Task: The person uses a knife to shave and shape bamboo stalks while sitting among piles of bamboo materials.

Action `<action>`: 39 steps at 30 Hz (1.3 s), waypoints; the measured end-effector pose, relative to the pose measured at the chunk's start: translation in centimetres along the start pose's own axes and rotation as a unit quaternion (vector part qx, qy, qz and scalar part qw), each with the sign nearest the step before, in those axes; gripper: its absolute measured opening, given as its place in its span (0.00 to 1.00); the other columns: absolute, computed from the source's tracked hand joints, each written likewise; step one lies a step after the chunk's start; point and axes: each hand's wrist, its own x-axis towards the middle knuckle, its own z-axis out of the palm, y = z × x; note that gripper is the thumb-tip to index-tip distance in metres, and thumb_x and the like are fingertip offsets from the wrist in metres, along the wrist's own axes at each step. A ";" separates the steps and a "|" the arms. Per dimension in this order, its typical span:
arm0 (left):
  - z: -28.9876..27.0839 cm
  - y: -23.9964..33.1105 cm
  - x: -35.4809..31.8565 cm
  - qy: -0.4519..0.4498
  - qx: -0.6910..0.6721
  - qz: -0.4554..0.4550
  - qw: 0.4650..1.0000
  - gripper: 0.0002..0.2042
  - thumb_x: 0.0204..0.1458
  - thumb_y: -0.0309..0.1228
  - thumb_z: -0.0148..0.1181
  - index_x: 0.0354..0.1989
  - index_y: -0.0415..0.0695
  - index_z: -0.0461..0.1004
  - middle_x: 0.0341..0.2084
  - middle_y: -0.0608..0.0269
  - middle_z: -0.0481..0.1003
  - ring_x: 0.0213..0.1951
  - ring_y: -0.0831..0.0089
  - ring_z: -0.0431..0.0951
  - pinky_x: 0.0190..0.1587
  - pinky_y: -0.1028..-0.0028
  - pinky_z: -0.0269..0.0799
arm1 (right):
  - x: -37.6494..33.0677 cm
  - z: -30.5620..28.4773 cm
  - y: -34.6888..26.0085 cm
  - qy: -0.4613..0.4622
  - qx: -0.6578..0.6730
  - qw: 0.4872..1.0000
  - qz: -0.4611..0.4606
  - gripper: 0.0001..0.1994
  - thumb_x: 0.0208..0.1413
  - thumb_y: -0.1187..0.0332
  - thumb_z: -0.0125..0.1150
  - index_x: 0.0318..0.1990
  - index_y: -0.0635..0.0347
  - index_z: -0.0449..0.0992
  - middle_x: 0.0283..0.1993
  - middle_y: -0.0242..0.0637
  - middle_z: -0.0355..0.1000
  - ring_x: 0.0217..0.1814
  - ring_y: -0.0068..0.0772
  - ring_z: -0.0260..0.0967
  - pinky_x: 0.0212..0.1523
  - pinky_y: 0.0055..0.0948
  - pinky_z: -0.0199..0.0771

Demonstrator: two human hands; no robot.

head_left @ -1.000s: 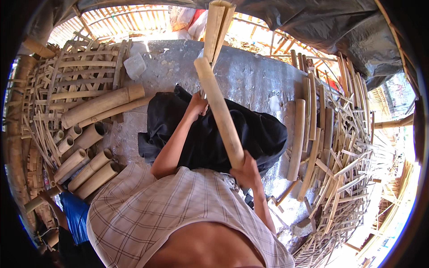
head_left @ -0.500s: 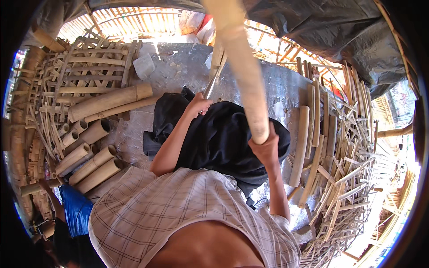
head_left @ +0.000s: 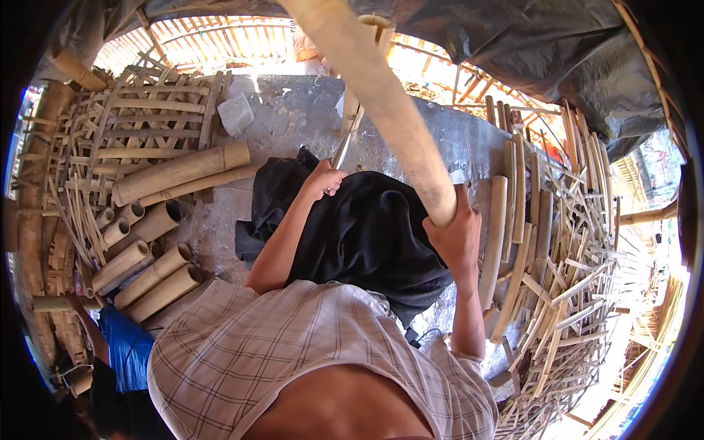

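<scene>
Bamboo stick [head_left: 392,106]: thick, pale, raised at a slant in front of the person's body, upper end running past the top edge of the view, lower end in the right hand [head_left: 456,231]. Right grip: fingers wrapped round that lower end, over the right side of the lap.

Left hand [head_left: 323,181]: grip closed on the handle end of a knife [head_left: 341,152], most of the handle hidden by the fingers. Blade points up and away, its far part meeting a bamboo piece [head_left: 350,110] beyond the lap. That piece is partly covered by the stick; exact depth of the blade in it cannot be told. Contact between stick and knife: none seen.

Lap: covered by black cloth [head_left: 359,227]; checked shirt [head_left: 293,330] nearer the body.

Left side: at least 6 open-ended bamboo tubes [head_left: 150,277], 2 long bamboo lengths [head_left: 183,170] lying beside a slat lattice [head_left: 150,117], pale block [head_left: 235,114] on the grey floor [head_left: 293,110]. Lower left: blue cloth [head_left: 126,348], another person's arm [head_left: 88,326] next to it.

Right side: row of split bamboo [head_left: 493,242], then a heap of thin strips [head_left: 561,293]. Dark sheet [head_left: 543,59] overhead.
</scene>
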 end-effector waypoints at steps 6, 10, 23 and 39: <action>0.8 0.3 0.0 0.002 0.011 -0.022 1.000 0.10 0.54 0.25 0.61 0.38 0.43 0.63 0.16 0.72 0.62 0.13 0.82 0.61 0.13 0.76 0.56 | -0.7 5.6 8.3 -0.191 -0.179 0.958 0.117 0.28 0.40 0.70 0.71 0.54 0.59 0.71 0.40 0.60 0.78 0.46 0.68 0.77 0.48 0.55 0.79; 0.8 -1.0 0.0 0.015 0.125 -0.017 0.992 0.12 0.51 0.25 0.63 0.39 0.40 0.65 0.15 0.67 0.67 0.13 0.78 0.65 0.13 0.73 0.59 | -1.1 4.8 8.4 -0.152 -0.201 0.965 0.068 0.22 0.41 0.72 0.66 0.48 0.57 0.71 0.40 0.56 0.79 0.46 0.65 0.77 0.46 0.55 0.77; 1.6 -1.3 -0.3 0.013 -0.052 -0.031 0.998 0.10 0.54 0.22 0.61 0.36 0.47 0.64 0.15 0.74 0.62 0.12 0.83 0.60 0.13 0.77 0.56 | 4.7 2.2 6.7 -0.010 -0.006 1.000 -0.026 0.23 0.41 0.70 0.70 0.48 0.60 0.73 0.34 0.57 0.78 0.39 0.63 0.78 0.41 0.51 0.78; 0.5 -0.8 0.5 0.016 -0.101 -0.054 0.993 0.11 0.54 0.19 0.59 0.33 0.50 0.63 0.16 0.75 0.61 0.13 0.86 0.60 0.12 0.79 0.51 | 11.6 1.0 3.8 0.038 -0.072 0.993 -0.089 0.22 0.42 0.70 0.70 0.47 0.56 0.73 0.35 0.52 0.80 0.39 0.62 0.79 0.38 0.52 0.77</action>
